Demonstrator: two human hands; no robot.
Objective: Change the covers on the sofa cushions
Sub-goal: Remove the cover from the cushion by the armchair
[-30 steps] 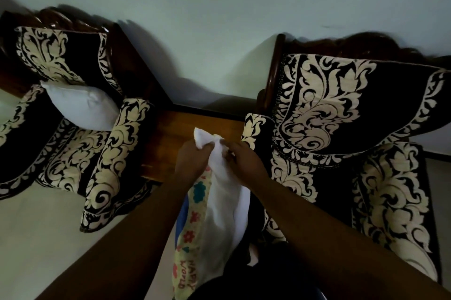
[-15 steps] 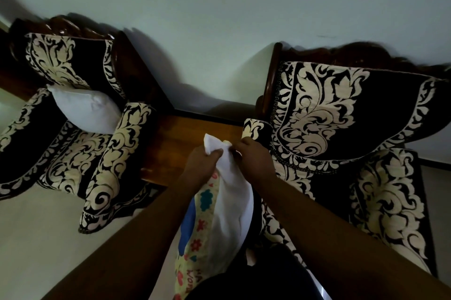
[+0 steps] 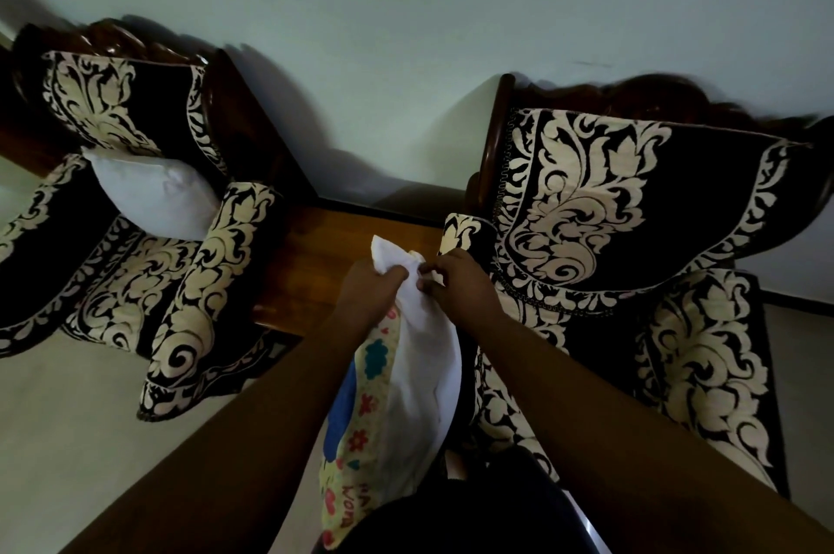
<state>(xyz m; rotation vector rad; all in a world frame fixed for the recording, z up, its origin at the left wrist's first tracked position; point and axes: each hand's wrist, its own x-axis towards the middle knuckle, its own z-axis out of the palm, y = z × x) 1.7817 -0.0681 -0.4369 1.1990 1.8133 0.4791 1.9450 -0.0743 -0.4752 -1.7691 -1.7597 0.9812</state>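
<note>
Flanking a wooden side table (image 3: 361,237), two patterned armchairs (image 3: 632,237), pale wall (image 3: 406,34)

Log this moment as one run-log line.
step: cover change | left hand: grips white cushion top | right hand: pinches same | patterned cover: partly on

We see a cushion (image 3: 153,199) on the left armchair (image 3: 104,210), a wooden table (image 3: 343,255) between it and the right armchair (image 3: 632,237).
</note>
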